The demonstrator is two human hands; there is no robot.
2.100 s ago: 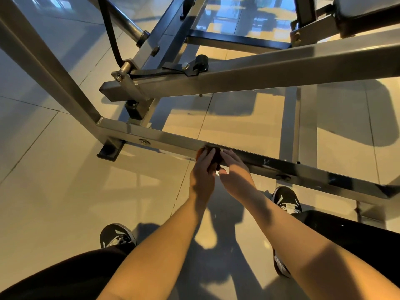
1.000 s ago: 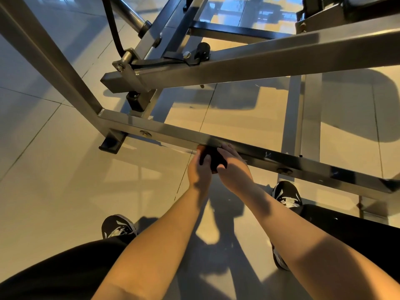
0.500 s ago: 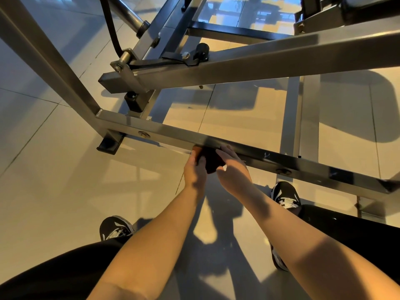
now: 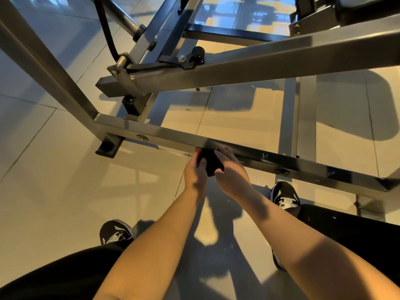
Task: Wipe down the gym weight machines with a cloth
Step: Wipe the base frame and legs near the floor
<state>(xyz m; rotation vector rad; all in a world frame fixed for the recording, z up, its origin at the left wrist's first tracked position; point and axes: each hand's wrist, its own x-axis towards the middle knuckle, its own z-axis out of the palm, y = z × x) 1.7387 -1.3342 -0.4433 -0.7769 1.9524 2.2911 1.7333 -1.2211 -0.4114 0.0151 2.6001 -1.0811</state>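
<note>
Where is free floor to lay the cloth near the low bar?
Bare tile lies left of the left hand, between the black foot and the left shoe. More lies beyond the low bar, under the upper bar. Crowded: the cloth between left and right hand.

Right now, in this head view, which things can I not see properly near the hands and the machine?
1. The cloth: head view, mostly covered by the left hand and right hand; only a dark patch shows.
2. The lower bar, underside: head view, faces away from the camera.
3. The black pad, top right: head view, cut off by the frame edge.
</note>
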